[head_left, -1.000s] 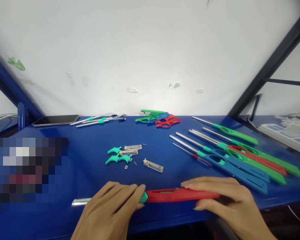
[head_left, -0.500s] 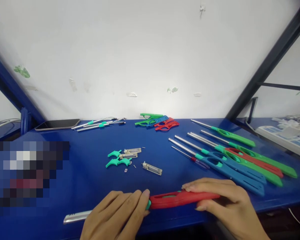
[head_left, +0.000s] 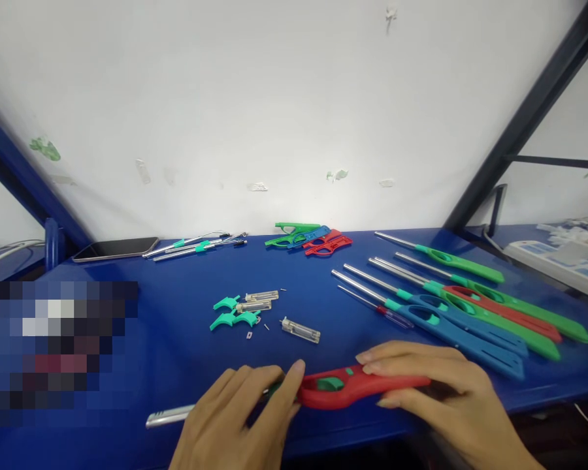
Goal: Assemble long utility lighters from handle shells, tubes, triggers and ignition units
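A red utility lighter point(head_left: 343, 395) with a long metal tube point(head_left: 169, 416) lies across both hands at the front edge of the table. My left hand point(head_left: 240, 414) is closed around the tube near the front of the handle and hides that part. The fingers and thumb of my right hand point(head_left: 436, 385) pinch the rear of the red handle. Its finger opening faces up toward me, with a green trigger point(head_left: 330, 384) inside. Just beyond lies a clear fuel tank point(head_left: 300, 329). Further left are two more tanks point(head_left: 253, 305) and several green triggers point(head_left: 225, 318), beside tiny metal parts.
On the right, several lighters point(head_left: 463, 333) in blue, green and red lie side by side, next to a screwdriver point(head_left: 396, 317). Handle shells point(head_left: 328, 245) and metal tubes with wires point(head_left: 191, 248) lie along the wall. A phone point(head_left: 117, 248) is at the back left.
The lighter has rolled in my hands, so its finger opening and green trigger show more. Its tube tip has shifted right and slightly up with my left hand. The view has moved slightly.
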{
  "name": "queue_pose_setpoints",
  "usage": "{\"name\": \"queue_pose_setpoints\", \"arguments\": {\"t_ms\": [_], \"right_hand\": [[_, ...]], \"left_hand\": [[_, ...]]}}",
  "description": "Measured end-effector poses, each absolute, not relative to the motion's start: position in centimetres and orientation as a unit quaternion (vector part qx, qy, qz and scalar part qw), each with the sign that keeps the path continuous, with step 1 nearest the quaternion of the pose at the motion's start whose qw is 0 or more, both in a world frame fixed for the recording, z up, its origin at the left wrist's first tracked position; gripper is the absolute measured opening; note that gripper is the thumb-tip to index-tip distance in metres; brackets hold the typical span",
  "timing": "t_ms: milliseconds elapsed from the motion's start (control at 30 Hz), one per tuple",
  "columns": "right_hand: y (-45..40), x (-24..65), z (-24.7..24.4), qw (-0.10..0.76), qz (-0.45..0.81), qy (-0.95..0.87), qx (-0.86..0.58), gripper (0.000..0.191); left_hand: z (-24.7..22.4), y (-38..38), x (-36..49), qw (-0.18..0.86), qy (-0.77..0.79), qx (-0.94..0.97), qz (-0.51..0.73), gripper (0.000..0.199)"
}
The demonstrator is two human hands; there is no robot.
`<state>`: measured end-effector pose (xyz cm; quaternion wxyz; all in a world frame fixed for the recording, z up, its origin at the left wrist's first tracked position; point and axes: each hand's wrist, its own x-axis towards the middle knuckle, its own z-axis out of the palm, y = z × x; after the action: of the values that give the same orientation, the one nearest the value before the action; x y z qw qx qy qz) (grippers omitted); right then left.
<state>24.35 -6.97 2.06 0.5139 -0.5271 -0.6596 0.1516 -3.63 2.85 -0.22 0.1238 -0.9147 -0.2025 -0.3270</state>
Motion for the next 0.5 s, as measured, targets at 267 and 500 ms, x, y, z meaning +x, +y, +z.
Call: {"name": "queue_pose_setpoints", "arguments": {"t_ms": [267,500], "right_hand": [[-6.9,24.0,1.1,0.359,0.151,-0.74,-0.549,0.025],[-7.1,23.7,1.0,0.301,0.106,-0.776,-0.544,0.028]], "left_hand": [[-0.2,3.8,-3.4,0.064,-0.202,-0.928,-0.305,0.042],[0.4,3.4,-3.4,0.052,-0.223,-0.917,-0.326,0.043]]}}
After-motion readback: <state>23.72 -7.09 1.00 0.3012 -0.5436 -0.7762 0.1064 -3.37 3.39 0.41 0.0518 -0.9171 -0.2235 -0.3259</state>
